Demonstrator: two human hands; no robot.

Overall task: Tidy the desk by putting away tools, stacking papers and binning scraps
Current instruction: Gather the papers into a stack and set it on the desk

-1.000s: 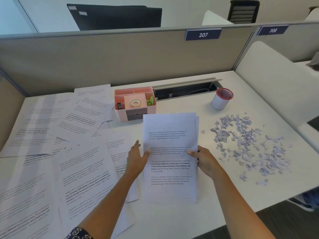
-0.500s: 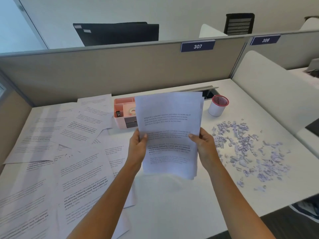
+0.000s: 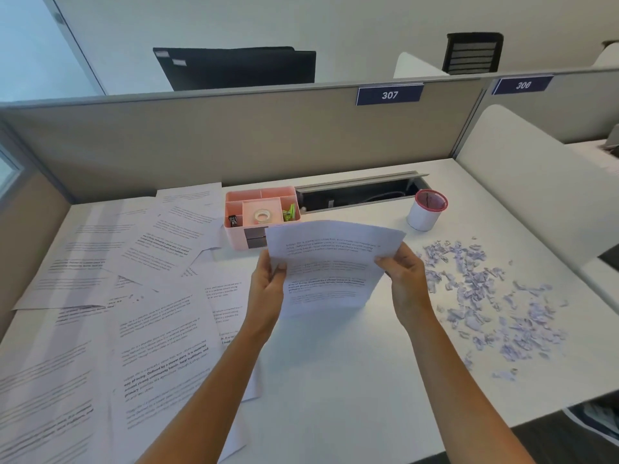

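Well, nearest me, loose white printed pages (image 3: 160,329) lie overlapping across the white desk (image 3: 335,380) from seven round to ten o'clock, not yet gathered. Just beyond, both hands hold a thin sheaf of white printed sheets (image 3: 331,272) on end. The left hand (image 3: 268,286) pinches its nine o'clock edge and the right hand (image 3: 407,283) its three o'clock edge, I'd guess to knock the edges square. Whether the bottom edge touches the desk I cannot tell. At two to three o'clock, pale lilac paper scraps (image 3: 485,296) lie scattered, unbinned. Farther off at twelve sits a pink plastic desk organiser (image 3: 261,202), tools already in it. At one o'clock stands a white cup with a red rim (image 3: 427,212), probably meant for the scraps.
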